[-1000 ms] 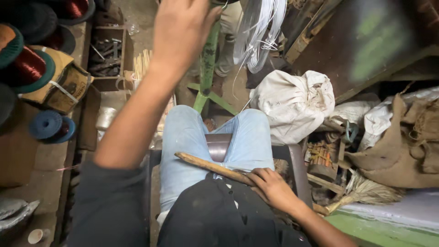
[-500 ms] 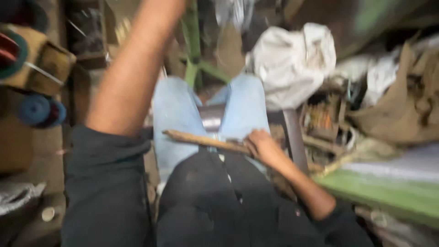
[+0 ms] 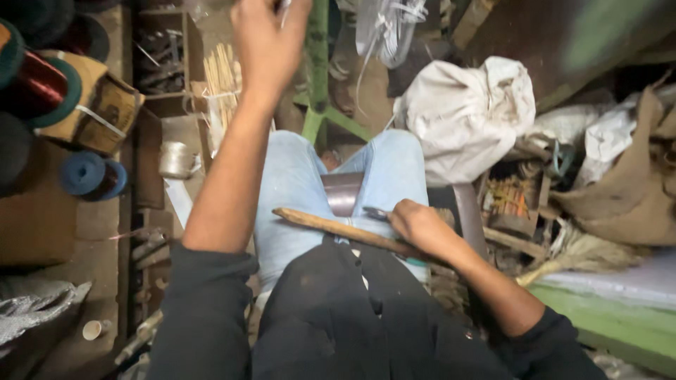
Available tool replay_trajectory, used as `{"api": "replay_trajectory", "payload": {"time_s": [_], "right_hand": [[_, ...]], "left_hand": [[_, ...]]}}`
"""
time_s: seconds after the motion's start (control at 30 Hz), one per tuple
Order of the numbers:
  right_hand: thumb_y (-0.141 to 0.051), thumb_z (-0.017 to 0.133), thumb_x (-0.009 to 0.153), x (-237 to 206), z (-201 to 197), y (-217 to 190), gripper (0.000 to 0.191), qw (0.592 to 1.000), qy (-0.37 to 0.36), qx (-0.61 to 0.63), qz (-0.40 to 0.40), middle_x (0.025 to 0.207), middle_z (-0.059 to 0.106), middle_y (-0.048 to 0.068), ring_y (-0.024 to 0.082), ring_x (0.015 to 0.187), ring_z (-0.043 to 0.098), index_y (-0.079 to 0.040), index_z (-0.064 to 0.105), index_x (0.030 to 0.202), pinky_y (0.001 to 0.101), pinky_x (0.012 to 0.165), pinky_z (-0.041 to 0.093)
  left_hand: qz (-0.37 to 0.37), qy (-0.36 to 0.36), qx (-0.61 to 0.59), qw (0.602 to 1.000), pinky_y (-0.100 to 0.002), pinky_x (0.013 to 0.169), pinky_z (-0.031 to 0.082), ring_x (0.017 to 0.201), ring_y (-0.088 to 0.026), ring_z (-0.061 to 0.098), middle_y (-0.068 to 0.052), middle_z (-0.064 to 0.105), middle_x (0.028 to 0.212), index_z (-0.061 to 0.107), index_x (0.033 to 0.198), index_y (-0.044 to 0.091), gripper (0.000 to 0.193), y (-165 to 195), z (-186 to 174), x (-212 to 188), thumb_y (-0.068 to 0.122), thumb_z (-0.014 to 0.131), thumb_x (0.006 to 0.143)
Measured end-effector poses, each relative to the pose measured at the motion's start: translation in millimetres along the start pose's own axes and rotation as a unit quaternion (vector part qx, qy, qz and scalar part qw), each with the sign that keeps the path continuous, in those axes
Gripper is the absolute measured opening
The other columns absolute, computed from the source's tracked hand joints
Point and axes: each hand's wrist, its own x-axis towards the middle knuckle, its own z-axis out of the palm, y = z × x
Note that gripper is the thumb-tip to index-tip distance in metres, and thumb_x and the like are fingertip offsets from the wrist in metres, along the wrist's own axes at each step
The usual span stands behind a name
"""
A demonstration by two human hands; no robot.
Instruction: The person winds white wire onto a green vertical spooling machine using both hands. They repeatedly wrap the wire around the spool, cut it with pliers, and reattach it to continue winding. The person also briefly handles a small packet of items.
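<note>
Head view, looking down at the lap. I see the left hand [image 3: 270, 43] raised far up at the top edge, arm stretched out over the left thigh. Its fingers are curled together around something thin and pale that pokes out at the top; the edge cuts it off, so I cannot tell what it is.

The right hand [image 3: 420, 226] rests low on the right thigh, fingers folded down over the near end of a wooden stick [image 3: 338, 227]. The stick lies across both legs, tilted, its free end pointing left. A small dark metal tool [image 3: 378, 213] sticks out from under the fingertips (blade or tip, too small to say).

Blue jeans [image 3: 296, 190], with a dark metal piece [image 3: 343, 193] standing between the knees.

Around:
- a white cloth sack [image 3: 468, 116] far right of the knees
- a green metal frame [image 3: 318, 77] beyond the knees
- spools of copper-red wire [image 3: 39, 84] far left, a blue spool [image 3: 88, 174] nearer
- a bundle of thin pale sticks [image 3: 222, 81] beside the left forearm
- a broom [image 3: 584, 255] at right, near the brown sacking [image 3: 634, 190].
</note>
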Motion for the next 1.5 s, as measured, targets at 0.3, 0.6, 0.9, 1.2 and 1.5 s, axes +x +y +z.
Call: {"api": "replay_trajectory", "payload": {"time_s": [0.3,0.6,0.9,1.2,1.5], "right_hand": [[-0.034,0.054,0.113,133,-137,-62,0.033,0.933,0.169,0.306,-0.083,0.096,0.068,0.002,0.007,0.088,0.060,-0.004,0.067,0.108,0.0255,0.080,0.048],[-0.044,0.055,0.108,225,-180,-102,0.039,0.855,0.017,0.501,-0.134,0.126,0.073,0.007,0.012,0.107,0.069,-0.008,0.063,0.120,0.0293,0.090,0.058],[-0.050,0.056,0.111,238,-174,-99,0.040,0.852,0.049,0.510,-0.109,0.100,0.066,0.004,0.017,0.080,0.065,-0.011,0.052,0.120,0.0324,0.066,0.055],[-0.064,0.053,0.104,247,-172,-104,0.052,0.866,0.001,0.500,-0.025,0.077,0.052,-0.001,0.011,0.063,0.051,-0.012,0.053,0.106,0.0274,0.054,0.044],[-0.043,0.061,0.109,273,-134,-85,0.039,0.939,0.280,0.109,-0.165,0.087,0.069,0.011,0.025,0.075,0.066,-0.004,0.067,0.112,0.0383,0.068,0.052]], "left_hand": [[-0.035,-0.034,-0.100,0.994,-0.028,0.068,0.049,0.072,-0.010,0.058,-0.006,0.069,0.080,0.073,0.104,0.001,0.023,75,-36,0,0.023,0.069,0.106],[-0.015,-0.038,-0.110,0.993,-0.026,0.065,0.047,0.069,-0.008,0.054,-0.005,0.067,0.079,0.073,0.103,0.003,0.019,85,-46,0,0.021,0.067,0.108],[-0.012,-0.037,-0.099,0.994,-0.029,0.063,0.047,0.067,-0.013,0.058,-0.007,0.065,0.077,0.071,0.101,0.002,0.021,82,-49,-2,0.022,0.067,0.107],[-0.005,-0.033,-0.079,0.996,-0.032,0.065,0.050,0.069,-0.017,0.065,-0.009,0.069,0.080,0.071,0.101,0.004,0.021,81,-48,-9,0.023,0.067,0.107],[0.007,-0.041,-0.067,0.997,-0.034,0.069,0.055,0.079,-0.024,0.072,-0.012,0.073,0.093,0.070,0.105,0.003,0.018,91,-64,-18,0.022,0.067,0.106]]}}
